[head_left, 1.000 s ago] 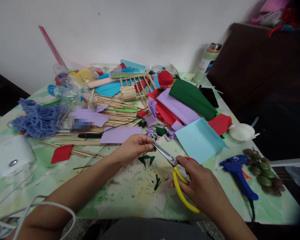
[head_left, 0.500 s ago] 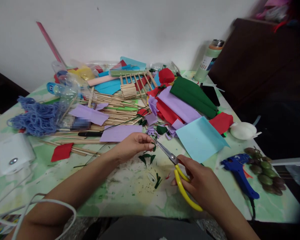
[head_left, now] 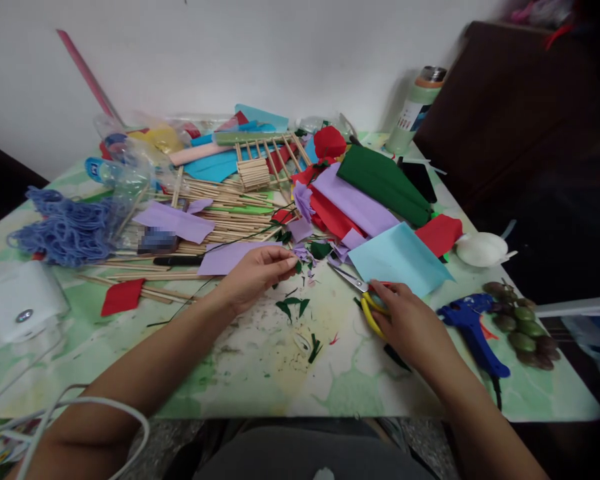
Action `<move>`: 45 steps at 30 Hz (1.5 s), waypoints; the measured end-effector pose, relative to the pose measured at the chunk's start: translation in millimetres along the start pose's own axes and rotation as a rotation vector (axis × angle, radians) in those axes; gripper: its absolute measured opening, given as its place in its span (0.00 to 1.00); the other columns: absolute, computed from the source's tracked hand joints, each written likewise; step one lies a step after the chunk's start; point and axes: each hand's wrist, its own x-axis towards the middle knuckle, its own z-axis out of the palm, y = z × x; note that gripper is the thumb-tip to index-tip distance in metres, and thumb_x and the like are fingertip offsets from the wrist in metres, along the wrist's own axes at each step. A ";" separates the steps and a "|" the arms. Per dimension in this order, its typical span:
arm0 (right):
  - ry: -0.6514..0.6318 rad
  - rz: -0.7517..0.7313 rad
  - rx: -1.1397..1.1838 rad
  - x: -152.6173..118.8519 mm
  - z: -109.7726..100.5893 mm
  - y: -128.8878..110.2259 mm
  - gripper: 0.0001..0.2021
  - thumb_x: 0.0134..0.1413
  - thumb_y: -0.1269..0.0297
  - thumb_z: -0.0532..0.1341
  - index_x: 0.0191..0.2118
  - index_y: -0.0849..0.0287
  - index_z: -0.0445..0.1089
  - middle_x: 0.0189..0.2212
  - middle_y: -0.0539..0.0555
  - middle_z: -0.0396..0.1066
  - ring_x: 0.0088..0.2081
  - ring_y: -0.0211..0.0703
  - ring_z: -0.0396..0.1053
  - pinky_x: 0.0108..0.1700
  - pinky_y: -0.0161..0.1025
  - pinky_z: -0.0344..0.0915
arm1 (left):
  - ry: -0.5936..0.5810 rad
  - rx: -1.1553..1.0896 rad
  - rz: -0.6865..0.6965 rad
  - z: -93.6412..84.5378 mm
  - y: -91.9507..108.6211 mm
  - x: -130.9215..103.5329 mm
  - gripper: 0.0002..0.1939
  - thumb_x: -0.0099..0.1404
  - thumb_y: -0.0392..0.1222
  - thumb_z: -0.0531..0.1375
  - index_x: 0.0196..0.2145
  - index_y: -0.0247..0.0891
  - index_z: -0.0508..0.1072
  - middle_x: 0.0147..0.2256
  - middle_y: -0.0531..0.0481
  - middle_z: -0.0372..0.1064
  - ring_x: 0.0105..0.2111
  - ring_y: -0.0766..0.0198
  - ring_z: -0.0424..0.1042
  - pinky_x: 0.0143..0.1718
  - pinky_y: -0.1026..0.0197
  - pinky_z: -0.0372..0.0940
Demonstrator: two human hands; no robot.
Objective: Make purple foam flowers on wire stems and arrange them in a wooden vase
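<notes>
My left hand [head_left: 260, 270] pinches a small dark green paper piece [head_left: 299, 266] near the centre of the table. To its right, my right hand [head_left: 405, 317] is closed on scissors with yellow handles [head_left: 373, 315], whose blades point up and left, apart from the green piece. Cut green leaf shapes [head_left: 292, 307] lie just below my left hand. Thin green strips [head_left: 315, 349] rest further down. Purple scraps [head_left: 306, 253] and a light blue sheet [head_left: 397, 259] lie beyond the blades.
Wooden sticks [head_left: 230, 220], blue yarn [head_left: 65, 230] and a green paper roll [head_left: 385, 187] fill the back. A blue glue gun [head_left: 475, 333] and grapes [head_left: 527, 330] are at right. A white box [head_left: 27, 303] and white cable [head_left: 105, 402] sit at left.
The scissors have moved right, away from my left hand, and are turned more sideways. My left hand still pinches the green piece. The camera view has shifted slightly.
</notes>
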 end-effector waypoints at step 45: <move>0.068 -0.215 0.579 55.1 16.1 -72.8 0.13 0.59 0.67 0.48 0.24 0.58 0.59 0.24 0.51 0.62 0.28 0.40 0.59 0.31 0.35 0.54 | 0.116 -0.090 0.011 -12.5 -26.3 -2.8 0.13 0.48 0.39 0.68 0.31 0.32 0.71 0.28 0.46 0.75 0.29 0.68 0.72 0.34 0.66 0.64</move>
